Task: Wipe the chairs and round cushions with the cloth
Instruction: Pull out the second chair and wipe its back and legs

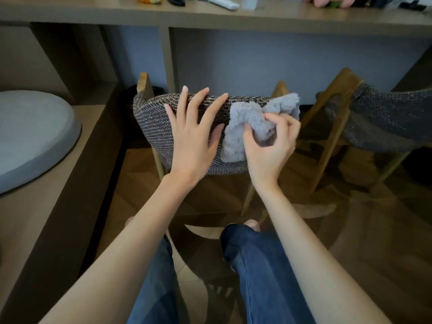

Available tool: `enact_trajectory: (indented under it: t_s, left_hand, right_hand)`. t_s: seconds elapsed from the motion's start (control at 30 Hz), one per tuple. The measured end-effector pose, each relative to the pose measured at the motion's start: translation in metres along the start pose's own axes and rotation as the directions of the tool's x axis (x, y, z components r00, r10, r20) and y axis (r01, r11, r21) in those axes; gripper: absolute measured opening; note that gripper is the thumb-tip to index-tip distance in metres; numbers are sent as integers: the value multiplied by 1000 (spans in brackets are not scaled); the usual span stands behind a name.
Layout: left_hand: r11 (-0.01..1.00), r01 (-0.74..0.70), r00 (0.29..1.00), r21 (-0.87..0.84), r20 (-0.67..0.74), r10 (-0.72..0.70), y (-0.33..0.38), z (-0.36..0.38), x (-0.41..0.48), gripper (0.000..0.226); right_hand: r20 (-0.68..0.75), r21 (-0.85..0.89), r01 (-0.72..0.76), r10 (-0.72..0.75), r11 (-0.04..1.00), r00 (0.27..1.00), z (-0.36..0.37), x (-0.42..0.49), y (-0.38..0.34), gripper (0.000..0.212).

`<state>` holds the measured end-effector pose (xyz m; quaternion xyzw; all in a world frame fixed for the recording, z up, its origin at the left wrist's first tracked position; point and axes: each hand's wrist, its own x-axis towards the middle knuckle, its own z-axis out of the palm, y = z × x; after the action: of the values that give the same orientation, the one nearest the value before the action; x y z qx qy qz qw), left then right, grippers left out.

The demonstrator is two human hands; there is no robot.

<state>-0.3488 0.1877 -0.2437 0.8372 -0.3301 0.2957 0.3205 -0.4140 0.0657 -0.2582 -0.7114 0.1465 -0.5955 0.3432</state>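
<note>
The right hand (268, 146) bunches a grey fluffy cloth (252, 122) against the right end of a woven chair backrest (154, 118); the left hand (194, 134) rests flat, fingers spread, beside it. Judging by this, a second chair (383, 118) and the round cushion (30, 136) on the left ledge remain unwiped.

no readable text, labels, brands, numbers or signs anywhere

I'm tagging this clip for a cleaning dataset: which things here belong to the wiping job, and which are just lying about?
Job in hand:
- grey cloth, pinched by the right hand
- woven chair, with the left hand resting on its back
- second chair
- round grey cushion

Lying about:
- white remote on the desk
</note>
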Motion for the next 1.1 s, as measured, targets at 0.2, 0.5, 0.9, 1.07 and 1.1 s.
enact_trajectory:
  t_s: [0.2,0.5,0.9,1.07,1.1]
  left_hand:
    - [995,18,999,96,-41,-14,14,14,6,46]
    - [993,33,992,116,-122,-19,9,3,5,47]
    - [982,-27,999,186,-39,35,40,40,8,71]
    - [970,-24,998,242,-44,36,35,35,7,68]
    - [969,-23,998,244,-43,35,35,35,6,68]
  right_hand:
    - [126,-59,-96,103,994,987,15,-28,41,34]
    - [264,-89,-330,342,940,902,18,-65,68,34]
    - [177,-67,-113,124,991,976,-3,0,66,37]
    - [242,-50,-291,295,955,924,7,-39,89,37]
    - [255,-62,-316,322,947,912,8,-44,95,38]
